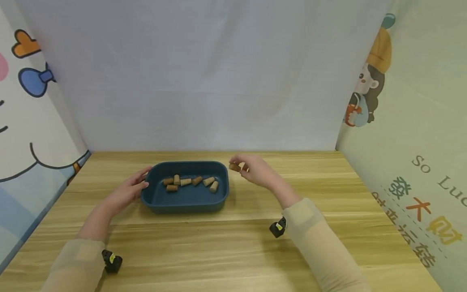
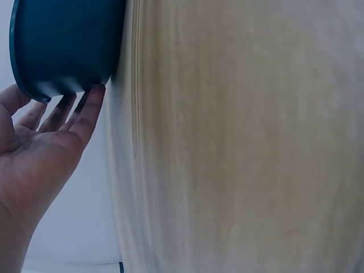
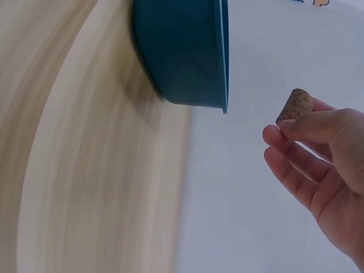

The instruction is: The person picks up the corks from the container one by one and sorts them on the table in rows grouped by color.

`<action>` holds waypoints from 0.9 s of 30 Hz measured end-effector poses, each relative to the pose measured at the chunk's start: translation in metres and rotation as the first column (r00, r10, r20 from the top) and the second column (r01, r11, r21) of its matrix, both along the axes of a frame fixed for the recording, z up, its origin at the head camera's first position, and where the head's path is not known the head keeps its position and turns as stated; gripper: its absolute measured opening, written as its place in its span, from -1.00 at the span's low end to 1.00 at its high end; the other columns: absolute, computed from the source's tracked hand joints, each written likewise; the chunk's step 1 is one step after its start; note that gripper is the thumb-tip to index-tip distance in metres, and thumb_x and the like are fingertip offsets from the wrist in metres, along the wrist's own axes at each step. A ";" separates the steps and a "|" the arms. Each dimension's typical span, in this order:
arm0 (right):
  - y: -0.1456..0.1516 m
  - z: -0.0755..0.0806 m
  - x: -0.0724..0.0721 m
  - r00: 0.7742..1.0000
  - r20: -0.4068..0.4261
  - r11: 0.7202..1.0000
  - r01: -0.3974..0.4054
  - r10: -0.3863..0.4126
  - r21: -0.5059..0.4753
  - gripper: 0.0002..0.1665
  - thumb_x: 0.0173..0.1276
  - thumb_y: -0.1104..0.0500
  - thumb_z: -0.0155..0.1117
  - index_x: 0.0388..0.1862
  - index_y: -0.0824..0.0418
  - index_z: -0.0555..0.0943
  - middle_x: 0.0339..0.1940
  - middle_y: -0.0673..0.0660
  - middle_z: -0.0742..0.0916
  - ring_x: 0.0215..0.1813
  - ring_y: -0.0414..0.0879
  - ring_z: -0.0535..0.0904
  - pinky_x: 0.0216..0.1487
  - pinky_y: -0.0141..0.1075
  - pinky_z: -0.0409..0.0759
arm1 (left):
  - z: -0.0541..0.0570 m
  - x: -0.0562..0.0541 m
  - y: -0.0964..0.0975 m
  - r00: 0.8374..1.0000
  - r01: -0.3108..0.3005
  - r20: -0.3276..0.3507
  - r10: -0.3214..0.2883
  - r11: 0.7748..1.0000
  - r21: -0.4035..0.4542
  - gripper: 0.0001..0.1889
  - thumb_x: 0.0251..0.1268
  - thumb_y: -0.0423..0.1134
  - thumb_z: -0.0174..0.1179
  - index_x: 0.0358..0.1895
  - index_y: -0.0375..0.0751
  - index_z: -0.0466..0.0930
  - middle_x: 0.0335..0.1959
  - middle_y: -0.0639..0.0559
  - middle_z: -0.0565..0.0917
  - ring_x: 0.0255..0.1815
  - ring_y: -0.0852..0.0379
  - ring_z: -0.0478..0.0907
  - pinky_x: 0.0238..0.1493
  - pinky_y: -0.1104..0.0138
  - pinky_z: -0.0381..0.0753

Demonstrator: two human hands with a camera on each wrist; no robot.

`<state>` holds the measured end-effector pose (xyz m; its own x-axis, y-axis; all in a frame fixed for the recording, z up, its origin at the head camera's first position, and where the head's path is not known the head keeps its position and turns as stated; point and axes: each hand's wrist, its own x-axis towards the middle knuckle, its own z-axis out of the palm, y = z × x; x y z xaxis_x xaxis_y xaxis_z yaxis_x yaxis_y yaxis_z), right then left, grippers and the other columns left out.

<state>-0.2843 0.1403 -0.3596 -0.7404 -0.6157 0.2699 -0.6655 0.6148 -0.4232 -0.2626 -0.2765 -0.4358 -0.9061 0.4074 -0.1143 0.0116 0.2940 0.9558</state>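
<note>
A dark teal oblong tub [image 1: 184, 207] stands on the wooden table, with several brown corks [image 1: 185, 182] lying loose on its floor. My left hand [image 1: 125, 194] rests against the tub's left end, fingers fairly straight along the outer wall; the left wrist view shows the fingertips [image 2: 96, 94] at that wall. Just past the tub's right end, above the table, my right hand [image 1: 255, 169] pinches a single cork [image 3: 297, 106] between thumb and fingers. In the right wrist view the other fingers of that hand are spread a little below the cork.
The wood-grain table [image 1: 204, 251] runs back to a pale cloth backdrop [image 1: 189, 81]. Printed cloths with cartoon figures hang at the left and right sides. A small black device [image 1: 278, 228] sits at the right wrist, another [image 1: 112, 261] at the left.
</note>
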 end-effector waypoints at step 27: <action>0.048 -0.039 -0.003 0.970 0.143 0.965 0.216 -0.195 -0.149 -0.65 0.33 0.17 0.26 0.08 0.19 0.52 -0.07 0.16 0.67 -0.16 -0.03 0.64 -0.19 -0.22 0.63 | 0.003 0.001 0.001 1.000 0.001 0.007 -0.001 1.000 -0.023 -0.30 0.54 -0.08 -0.17 0.53 -0.08 -0.36 0.50 -0.36 -0.32 0.47 -0.38 -0.21 0.27 -0.02 0.29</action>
<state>-0.2878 0.1886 -0.3991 -0.8808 -0.4022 0.2498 -0.4667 0.6491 -0.6007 -0.2616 -0.2760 -0.4329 -0.9049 0.4053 -0.1301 0.0051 0.3159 0.9488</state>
